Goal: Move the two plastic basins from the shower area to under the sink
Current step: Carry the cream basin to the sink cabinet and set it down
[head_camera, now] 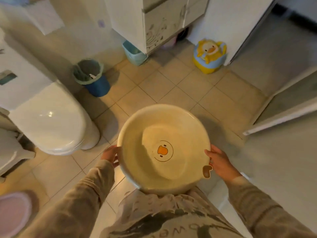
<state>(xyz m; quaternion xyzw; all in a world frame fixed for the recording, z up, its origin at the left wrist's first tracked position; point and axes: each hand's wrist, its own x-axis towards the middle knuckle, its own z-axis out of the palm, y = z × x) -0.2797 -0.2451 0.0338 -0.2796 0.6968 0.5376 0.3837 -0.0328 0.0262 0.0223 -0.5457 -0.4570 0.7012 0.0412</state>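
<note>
- Left hand (pixel 111 155) and right hand (pixel 220 161) clasp opposite rims of the cream basin (pixel 137 152) (duck face inside).
- Tiled floor (pixel 154 86) below; toilet (pixel 51 121) at its left edge.

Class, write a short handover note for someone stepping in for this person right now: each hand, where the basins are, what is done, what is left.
Left hand: gripping the left rim of the cream basin.
Right hand: gripping the right rim, near the brown tab.
The basin is carried level in front of the body, above the tiled floor, with a duck face printed inside. Whether a second basin is nested beneath cannot be told.
Done: this basin is lifted.
Left: carry it to the white cabinet ahead, apparently the sink unit, and set it underneath; fetch any other basin.
</note>
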